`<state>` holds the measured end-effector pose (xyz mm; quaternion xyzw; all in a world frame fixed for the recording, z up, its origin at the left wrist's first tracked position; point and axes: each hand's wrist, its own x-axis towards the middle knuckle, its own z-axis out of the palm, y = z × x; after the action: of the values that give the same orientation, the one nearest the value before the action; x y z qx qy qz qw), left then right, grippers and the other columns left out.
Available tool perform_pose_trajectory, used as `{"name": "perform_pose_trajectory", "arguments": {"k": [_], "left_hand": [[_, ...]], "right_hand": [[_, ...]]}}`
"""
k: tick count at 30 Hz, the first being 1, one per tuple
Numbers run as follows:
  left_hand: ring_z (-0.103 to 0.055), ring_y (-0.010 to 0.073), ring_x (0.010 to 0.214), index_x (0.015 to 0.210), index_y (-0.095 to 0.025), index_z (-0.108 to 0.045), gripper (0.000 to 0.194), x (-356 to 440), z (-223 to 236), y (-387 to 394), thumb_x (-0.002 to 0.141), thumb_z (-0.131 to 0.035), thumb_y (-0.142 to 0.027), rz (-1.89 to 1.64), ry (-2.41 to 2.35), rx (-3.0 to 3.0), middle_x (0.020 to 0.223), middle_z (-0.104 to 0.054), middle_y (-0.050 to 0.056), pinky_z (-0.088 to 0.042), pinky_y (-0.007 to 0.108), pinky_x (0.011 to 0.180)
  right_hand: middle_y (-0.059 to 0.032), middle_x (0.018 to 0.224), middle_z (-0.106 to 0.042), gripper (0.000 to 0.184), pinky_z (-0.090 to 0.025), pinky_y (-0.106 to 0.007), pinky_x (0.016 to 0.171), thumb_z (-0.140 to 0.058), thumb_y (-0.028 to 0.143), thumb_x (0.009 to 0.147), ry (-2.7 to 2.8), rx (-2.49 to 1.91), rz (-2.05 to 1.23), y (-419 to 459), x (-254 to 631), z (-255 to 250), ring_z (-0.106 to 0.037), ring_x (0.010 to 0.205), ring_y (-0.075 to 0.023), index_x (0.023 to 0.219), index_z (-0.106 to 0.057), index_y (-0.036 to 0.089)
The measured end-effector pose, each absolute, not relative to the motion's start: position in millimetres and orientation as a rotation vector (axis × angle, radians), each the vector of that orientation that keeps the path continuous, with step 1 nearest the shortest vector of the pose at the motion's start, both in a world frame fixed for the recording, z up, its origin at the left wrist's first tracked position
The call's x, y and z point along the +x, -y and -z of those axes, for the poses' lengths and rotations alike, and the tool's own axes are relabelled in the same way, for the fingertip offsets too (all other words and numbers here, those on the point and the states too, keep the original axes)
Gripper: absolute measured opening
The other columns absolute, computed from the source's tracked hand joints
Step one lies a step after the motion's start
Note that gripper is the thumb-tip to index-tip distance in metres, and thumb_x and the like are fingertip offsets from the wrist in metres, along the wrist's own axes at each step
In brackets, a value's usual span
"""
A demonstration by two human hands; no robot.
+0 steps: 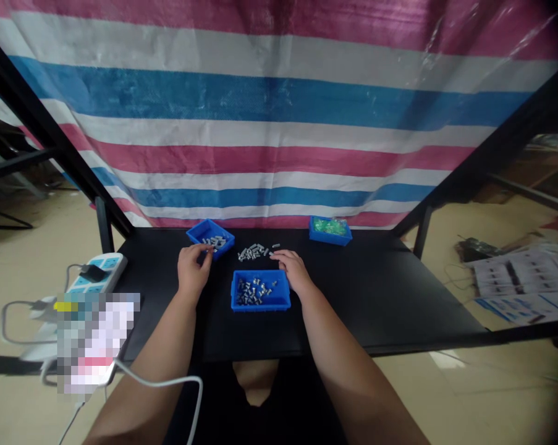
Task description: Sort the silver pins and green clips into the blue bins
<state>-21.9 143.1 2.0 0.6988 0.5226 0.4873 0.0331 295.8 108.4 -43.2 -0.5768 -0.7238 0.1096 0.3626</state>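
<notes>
On the black tabletop (362,296), near the middle, sits a shallow blue plastic bin (261,305) holding a jumble of silver screws (253,292), their long axes pointing every which way. Farther off, a loose strip of similar screws (253,251) lies directly on the tabletop, the strip's long axis running left to right and rising slightly toward the far side at its right end; most screws lie on their sides (individual heads too small to read).

Left hand (194,267): closed in a loose pinch, thumb and forefinger (209,248) meeting at the near edge of a second blue bin (210,238), far left, which holds more screws. Whether a screw sits in the pinch cannot be told at this size.

Right hand (293,272): open and relaxed, palm down, fingertips (276,254) just beside the right end of the loose strip, empty as far as can be seen.

A third blue bin (330,230), far right, holds something green, possibly bagged parts. Left of the tabletop lies a white power strip (96,272) with a black plug in it. A striped tarp (269,123) in pink, white and blue hangs behind the tabletop.
</notes>
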Motion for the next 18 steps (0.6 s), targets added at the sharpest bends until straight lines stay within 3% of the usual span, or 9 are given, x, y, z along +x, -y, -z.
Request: {"name": "perform_pose_trajectory", "arguments": {"k": [7,18], "left_hand": [[-0.063,0.0257,0.091,0.098,-0.022,-0.072,0.020,-23.5,7.9,-150.8,0.092,-0.059,-0.035,-1.538,-1.739,2.113,0.098,-0.076,0.007,-0.045,0.041,0.090],[-0.061,0.0278,0.116,0.111,-0.021,-0.073,0.031,-23.1,13.4,-155.3,0.095,-0.048,-0.032,-1.342,-1.637,2.234,0.125,-0.069,0.011,-0.038,0.044,0.099]], "right_hand": [[-0.0031,0.111,-0.070,0.043,-0.048,-0.038,0.092,-0.051,0.001,0.078,1.808,-1.428,-0.278,-111.6,297.0,46.4,-0.059,0.101,-0.0222,0.100,-0.077,0.028],[-0.0049,0.093,-0.068,0.015,-0.046,-0.036,0.085,-0.058,0.013,0.080,1.640,-1.669,-0.040,-105.0,291.9,39.1,-0.057,0.087,-0.0228,0.084,-0.069,0.023]]}}
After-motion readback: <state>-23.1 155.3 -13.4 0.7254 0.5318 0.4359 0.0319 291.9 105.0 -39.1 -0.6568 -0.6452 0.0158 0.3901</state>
